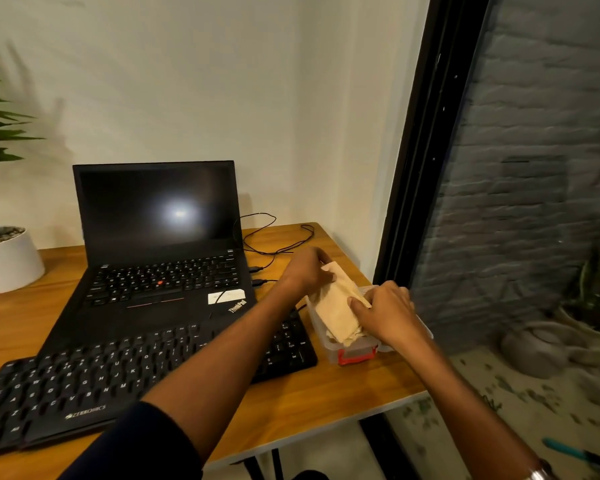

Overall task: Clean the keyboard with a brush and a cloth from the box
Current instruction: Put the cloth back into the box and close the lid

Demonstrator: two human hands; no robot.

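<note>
While gripping the folded beige cloth (pixel 336 306) over the clear plastic box (pixel 355 353) with left hand (pixel 305 270) and right hand (pixel 385 311), risking tipping that light box off the worktop (pixel 309 403) edge. Leaving the black keyboard (pixel 118 379) just beside it, untouched. Possibly dragging out the unseen brush.

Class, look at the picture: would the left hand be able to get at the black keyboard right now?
Probably yes, but not freely. The left hand grips the cloth over the box. The keyboard lies uncovered on the table, right under that forearm, so it must let go first.
</note>
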